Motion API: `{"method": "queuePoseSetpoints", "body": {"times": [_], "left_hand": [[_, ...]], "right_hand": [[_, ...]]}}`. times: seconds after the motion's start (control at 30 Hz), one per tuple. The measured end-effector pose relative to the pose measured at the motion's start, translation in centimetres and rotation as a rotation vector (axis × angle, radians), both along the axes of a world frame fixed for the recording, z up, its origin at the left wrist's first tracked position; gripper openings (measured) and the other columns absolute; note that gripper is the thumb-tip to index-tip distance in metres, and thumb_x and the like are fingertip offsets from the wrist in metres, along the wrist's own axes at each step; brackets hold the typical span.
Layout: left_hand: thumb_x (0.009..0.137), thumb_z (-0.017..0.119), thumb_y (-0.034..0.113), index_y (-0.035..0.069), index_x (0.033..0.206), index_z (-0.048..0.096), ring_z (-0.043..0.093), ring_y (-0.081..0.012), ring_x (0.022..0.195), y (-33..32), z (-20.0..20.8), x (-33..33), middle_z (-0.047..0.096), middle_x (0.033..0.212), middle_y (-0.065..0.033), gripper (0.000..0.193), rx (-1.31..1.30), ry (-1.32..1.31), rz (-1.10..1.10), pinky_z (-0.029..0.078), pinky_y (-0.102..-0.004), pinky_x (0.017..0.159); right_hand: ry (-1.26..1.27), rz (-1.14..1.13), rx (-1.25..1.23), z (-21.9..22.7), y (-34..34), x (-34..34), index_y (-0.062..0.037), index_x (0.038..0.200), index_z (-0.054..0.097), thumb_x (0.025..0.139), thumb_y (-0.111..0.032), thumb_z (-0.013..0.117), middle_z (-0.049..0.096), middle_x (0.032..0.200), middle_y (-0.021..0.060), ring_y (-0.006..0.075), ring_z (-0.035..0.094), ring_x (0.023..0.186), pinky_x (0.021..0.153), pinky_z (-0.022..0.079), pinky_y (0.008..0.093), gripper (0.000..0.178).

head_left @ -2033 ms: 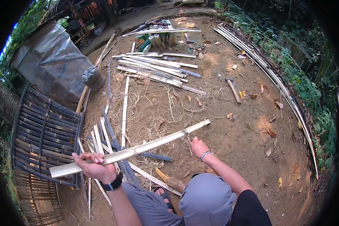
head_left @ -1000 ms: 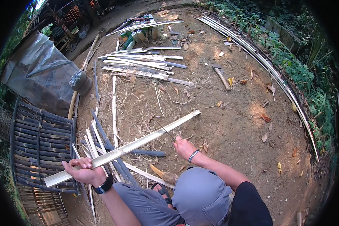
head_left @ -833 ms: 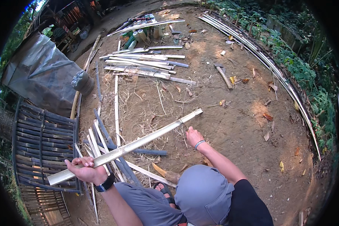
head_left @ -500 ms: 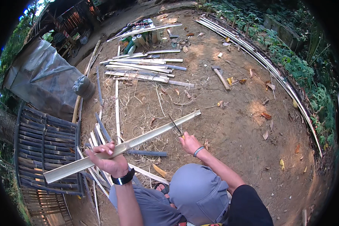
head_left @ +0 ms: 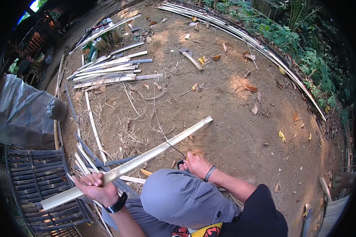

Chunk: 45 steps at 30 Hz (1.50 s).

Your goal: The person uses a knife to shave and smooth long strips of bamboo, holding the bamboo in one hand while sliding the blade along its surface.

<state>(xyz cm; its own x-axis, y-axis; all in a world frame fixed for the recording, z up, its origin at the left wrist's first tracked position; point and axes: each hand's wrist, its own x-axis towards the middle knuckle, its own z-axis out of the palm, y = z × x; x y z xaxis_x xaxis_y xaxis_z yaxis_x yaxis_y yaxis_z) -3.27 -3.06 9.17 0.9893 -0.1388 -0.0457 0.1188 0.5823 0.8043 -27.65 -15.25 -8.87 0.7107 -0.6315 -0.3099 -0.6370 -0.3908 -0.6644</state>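
A long split bamboo strip [head_left: 154, 150] slants across in front of me, its pale hollow side up. My left hand [head_left: 97, 189] is closed round it near its lower left end. My right hand [head_left: 197, 165] grips a knife [head_left: 175, 148] with a thin dark blade; its handle is mostly hidden in the fingers. The blade's tip lies at the near edge of the strip; whether it cuts in, I cannot tell. Below my hands are my grey-clothed knees [head_left: 182, 193]. Several cut strips [head_left: 83, 158] lie beside my left hand.
A pile of bamboo strips [head_left: 110, 73] lies ahead on the left, with cut bamboo tubes [head_left: 101, 42] behind it. A hatchet [head_left: 192, 59] rests on the dirt. Long strips [head_left: 241, 33] line the plants at right. A slatted bamboo bench [head_left: 39, 173] and plastic sheeting [head_left: 23, 108] stand left.
The view has swung right, so the ground things sit farther left. My right hand has drawn the knife back toward my body. My left hand keeps its hold on the strip.
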Motion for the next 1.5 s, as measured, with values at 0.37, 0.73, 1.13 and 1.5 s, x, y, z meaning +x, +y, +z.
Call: {"method": "queuePoseSetpoints", "body": {"times": [0.37, 0.73, 1.13, 1.5], "left_hand": [[0.096, 0.041, 0.042, 0.017, 0.053, 0.028, 0.025, -0.008, 0.036, 0.0, -0.1, 0.1, 0.025, 0.042, 0.0038, 0.051, 0.028, -0.012, 0.059, 0.028, -0.023, 0.043], [0.097, 0.037, 0.041, 0.016, 0.053, 0.028, 0.024, -0.0093, 0.036, -0.2, -1.2, 1.6, 0.025, 0.041, 0.0019, 0.051, 0.084, 0.031, 0.056, 0.03, -0.0241, 0.044], [0.097, 0.038, 0.04, 0.016, 0.053, 0.027, 0.024, -0.0096, 0.036, -0.6, -0.7, 0.8, 0.025, 0.042, 0.0019, 0.051, 0.069, 0.017, 0.062, 0.029, -0.0244, 0.044], [0.096, 0.039, 0.038, 0.016, 0.054, 0.028, 0.023, -0.0097, 0.036, -0.6, -0.7, 0.6, 0.025, 0.042, 0.0021, 0.049, 0.056, 0.027, 0.056, 0.029, -0.0244, 0.044]], "right_hand": [[0.14, -0.153, -0.026, -4.9, -3.7, -0.4, 0.0024, 0.096, 0.041, 0.093, -0.025, 0.046, 0.063, 0.076, 0.0272, 0.0437, 0.063, 0.074, 0.063, 0.051, 0.0519, 0.028], [0.026, -0.203, -0.042, -7.0, -3.3, 1.1, 0.0043, 0.095, 0.04, 0.091, -0.02, 0.048, 0.06, 0.072, 0.0306, 0.0475, 0.059, 0.071, 0.061, 0.048, 0.054, 0.026], [0.059, -0.126, -0.179, -8.6, -5.4, -0.4, 0.0041, 0.099, 0.041, 0.092, -0.021, 0.047, 0.061, 0.075, 0.0301, 0.0465, 0.06, 0.072, 0.061, 0.049, 0.0539, 0.027], [0.1, -0.2, -0.115, -11.7, -7.2, -2.4, 0.0051, 0.099, 0.04, 0.092, -0.022, 0.048, 0.06, 0.076, 0.0322, 0.0485, 0.059, 0.074, 0.063, 0.048, 0.0558, 0.029]]}}
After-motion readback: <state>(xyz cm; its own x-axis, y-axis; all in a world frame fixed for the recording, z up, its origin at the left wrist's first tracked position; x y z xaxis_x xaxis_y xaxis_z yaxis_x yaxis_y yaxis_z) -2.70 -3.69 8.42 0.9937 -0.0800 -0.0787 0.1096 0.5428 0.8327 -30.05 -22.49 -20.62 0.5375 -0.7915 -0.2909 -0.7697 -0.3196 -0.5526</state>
